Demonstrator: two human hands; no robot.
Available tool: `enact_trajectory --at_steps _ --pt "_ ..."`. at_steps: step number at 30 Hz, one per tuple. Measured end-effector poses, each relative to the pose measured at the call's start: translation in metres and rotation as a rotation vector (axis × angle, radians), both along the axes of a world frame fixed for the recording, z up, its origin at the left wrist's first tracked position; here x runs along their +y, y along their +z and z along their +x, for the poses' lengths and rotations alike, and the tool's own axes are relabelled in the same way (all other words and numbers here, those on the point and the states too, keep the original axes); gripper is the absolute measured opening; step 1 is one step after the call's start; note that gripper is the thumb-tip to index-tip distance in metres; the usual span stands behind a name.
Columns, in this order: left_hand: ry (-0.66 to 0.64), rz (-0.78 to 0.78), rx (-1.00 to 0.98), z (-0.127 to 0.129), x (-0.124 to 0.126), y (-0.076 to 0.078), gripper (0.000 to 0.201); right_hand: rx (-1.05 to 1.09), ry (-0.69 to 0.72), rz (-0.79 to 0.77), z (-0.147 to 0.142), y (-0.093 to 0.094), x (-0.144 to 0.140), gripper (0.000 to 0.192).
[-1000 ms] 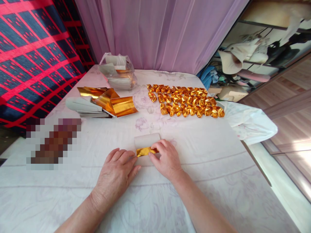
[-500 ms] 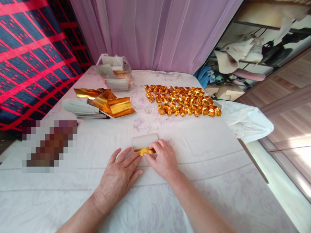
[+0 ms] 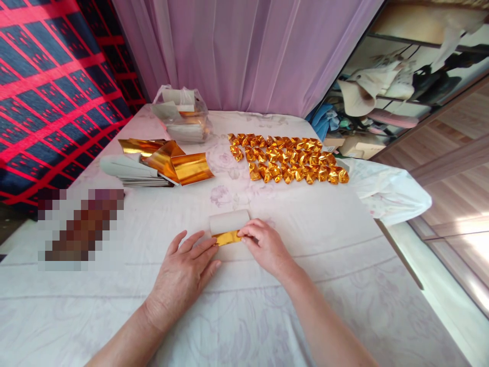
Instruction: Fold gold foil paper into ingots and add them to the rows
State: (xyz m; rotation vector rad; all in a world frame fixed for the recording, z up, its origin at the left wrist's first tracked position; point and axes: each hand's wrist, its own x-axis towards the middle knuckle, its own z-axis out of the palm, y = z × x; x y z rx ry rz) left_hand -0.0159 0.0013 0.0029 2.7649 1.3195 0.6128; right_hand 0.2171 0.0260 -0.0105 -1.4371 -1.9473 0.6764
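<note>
Foil paper (image 3: 228, 237) sits pinched in our right hand (image 3: 267, 247), left hand (image 3: 183, 275) pressing flat with open fingers; a loose pinch could let the roll spring open.

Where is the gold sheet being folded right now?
In the head view, the gold sheet lies low centre on the white tablecloth, between the left hand and right hand, fingertips on both ends.
</note>
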Motion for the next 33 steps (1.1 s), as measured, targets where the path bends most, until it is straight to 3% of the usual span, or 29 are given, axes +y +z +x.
enact_trajectory --at_steps 15,18,23,27,33 --pt "-0.014 -0.055 -0.017 -0.006 0.004 -0.002 0.031 0.004 0.074 -0.023 0.012 0.005 0.0 0.047" --pt "-0.021 -0.06 -0.019 -0.007 0.005 -0.003 0.03 0.018 0.057 0.004 0.009 0.003 0.0 0.039" --pt "-0.02 -0.082 -0.025 -0.007 0.005 -0.003 0.03 -0.132 -0.122 0.124 -0.016 0.001 -0.006 0.001" --pt "-0.025 -0.091 -0.028 -0.007 0.005 -0.004 0.029 -0.285 -0.191 0.153 -0.027 0.0 -0.009 0.013" --pt "-0.035 -0.078 -0.022 -0.008 0.006 -0.006 0.03 -0.206 -0.102 0.154 -0.014 -0.003 -0.004 0.009"
